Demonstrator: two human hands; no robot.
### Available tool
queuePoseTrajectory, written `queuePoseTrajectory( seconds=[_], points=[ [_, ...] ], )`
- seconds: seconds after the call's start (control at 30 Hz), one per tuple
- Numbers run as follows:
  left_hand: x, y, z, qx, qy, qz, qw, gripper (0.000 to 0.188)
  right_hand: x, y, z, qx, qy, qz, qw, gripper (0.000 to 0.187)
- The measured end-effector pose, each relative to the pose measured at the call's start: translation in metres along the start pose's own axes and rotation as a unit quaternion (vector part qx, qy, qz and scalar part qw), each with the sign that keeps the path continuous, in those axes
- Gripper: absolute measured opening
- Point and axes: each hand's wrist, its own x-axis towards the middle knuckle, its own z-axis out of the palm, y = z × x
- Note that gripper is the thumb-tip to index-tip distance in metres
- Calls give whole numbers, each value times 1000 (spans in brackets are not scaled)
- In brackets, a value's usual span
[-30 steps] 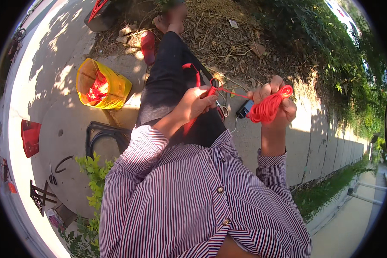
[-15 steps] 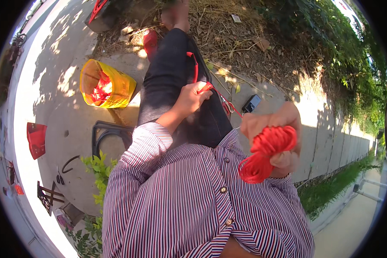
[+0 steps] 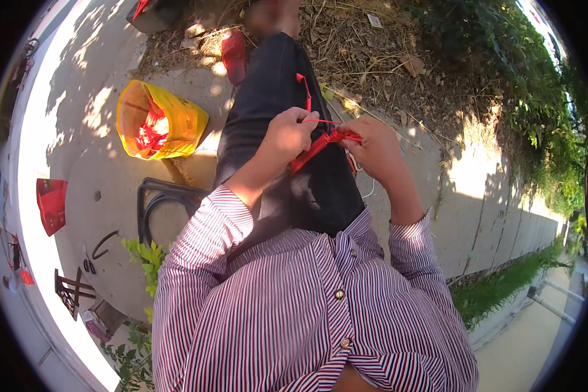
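Nearest is the striped shirt point(image 3: 294, 313), its sleeves running up to both hands over the lap. The left hand point(image 3: 291, 134) has its fingers closed on a thin red cord point(image 3: 317, 121), pinching it just above the dark trousers point(image 3: 287, 163). The right hand point(image 3: 372, 147) sits just beside it, to the right, fingers curled around a red braid point(image 3: 317, 149) that slants down and left between the two hands, lying against the trousers. The cord continues farther along the leg, toward the knee.

To the left, on the concrete pavement point(image 3: 91, 170), a black frame point(image 3: 157, 202) lies near the hip, a flat red piece point(image 3: 51, 204) sits well apart near the left edge, and a small green plant point(image 3: 147, 258) grows close by. Farther left stands a yellow bag point(image 3: 160, 121) with red cord inside. Beyond the knee lie a red sandal point(image 3: 234, 55) and dry straw point(image 3: 372, 59); green bushes point(image 3: 536, 98) fill the far right.
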Motion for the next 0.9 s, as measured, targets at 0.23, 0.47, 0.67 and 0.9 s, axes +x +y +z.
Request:
queuePoseTrajectory(
  seconds=[0.23, 0.47, 0.67, 0.9],
  points=[
    [5, 12, -13, 294, 106, 234, 921, 25, 6, 2, 29, 415, 69, 97, 902, 30],
    [-8, 33, 1, -270, -134, -61, 952, 20, 6, -10, 8, 565, 172, 43, 806, 37],
    [-2, 2, 9, -51, -61, -54, 995, 31, -32, 59, -57, 832, 164, -72, 525, 32],
    [-6, 11, 11, -123, -51, -181, 974, 62, -152, 9, -16, 721, -3, 239, 650, 36]
  ],
)
